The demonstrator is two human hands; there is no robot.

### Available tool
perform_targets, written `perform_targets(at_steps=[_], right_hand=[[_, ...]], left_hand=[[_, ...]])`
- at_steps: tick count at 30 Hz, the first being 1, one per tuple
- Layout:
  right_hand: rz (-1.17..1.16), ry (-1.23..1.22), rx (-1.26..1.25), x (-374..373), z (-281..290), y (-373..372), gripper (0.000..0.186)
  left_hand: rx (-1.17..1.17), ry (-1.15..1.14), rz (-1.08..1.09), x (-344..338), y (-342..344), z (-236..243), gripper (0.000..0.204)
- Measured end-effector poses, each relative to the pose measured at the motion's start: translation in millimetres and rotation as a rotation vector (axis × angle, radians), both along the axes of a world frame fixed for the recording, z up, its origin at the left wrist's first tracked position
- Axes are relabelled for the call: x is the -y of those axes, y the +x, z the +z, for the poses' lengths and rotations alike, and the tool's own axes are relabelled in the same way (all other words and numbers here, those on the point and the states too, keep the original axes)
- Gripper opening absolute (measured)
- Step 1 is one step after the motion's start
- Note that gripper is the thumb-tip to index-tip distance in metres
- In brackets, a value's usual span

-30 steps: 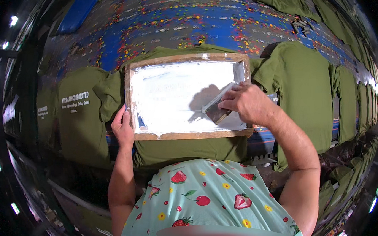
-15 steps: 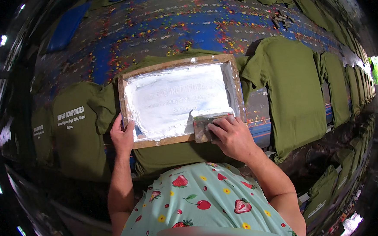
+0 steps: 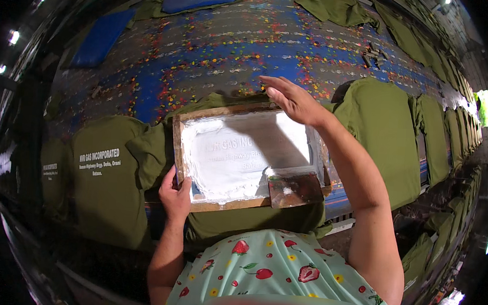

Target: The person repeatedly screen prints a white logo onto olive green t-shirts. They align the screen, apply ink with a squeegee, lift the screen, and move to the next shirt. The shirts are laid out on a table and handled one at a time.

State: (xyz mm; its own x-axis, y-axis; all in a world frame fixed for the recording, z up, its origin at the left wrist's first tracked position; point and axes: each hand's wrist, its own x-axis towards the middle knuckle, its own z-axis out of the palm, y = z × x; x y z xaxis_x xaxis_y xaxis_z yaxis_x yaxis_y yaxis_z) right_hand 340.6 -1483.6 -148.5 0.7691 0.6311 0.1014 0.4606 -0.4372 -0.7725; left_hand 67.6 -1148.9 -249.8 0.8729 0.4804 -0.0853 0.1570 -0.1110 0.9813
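Note:
My left hand grips the left side of a wooden screen frame, whose mesh is coated in white ink, with faint lettering showing through. The frame lies over an olive-green T-shirt. A dark, ink-smeared squeegee rests in the frame’s near right corner, untouched. My right hand is raised above the far edge of the frame, fingers stretched out and holding nothing, its shadow falling across the ink.
Olive shirts lie either side, one printed in white, one plain, others in a row at right. Behind are a paint-speckled board surface, blue pads, more shirts and small dark blocks.
My right hand slid the squeegee to the near right corner, then let go of it and rose toward the frame’s far edge. My left hand stays on the frame.

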Motion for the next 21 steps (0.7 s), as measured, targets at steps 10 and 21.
perform_targets(at_steps=[10,21], right_hand=[[0.231,-0.329,-0.459,-28.1,-17.2,63.4,0.102],[0.436,-0.501,-0.37,-42.2,0.7,71.6,0.109]], left_hand=[[-0.015,0.02,-0.009,-2.0,-3.9,-4.5,0.052],[0.005,0.102,-0.016,-3.3,-5.4,-8.1,0.052]])
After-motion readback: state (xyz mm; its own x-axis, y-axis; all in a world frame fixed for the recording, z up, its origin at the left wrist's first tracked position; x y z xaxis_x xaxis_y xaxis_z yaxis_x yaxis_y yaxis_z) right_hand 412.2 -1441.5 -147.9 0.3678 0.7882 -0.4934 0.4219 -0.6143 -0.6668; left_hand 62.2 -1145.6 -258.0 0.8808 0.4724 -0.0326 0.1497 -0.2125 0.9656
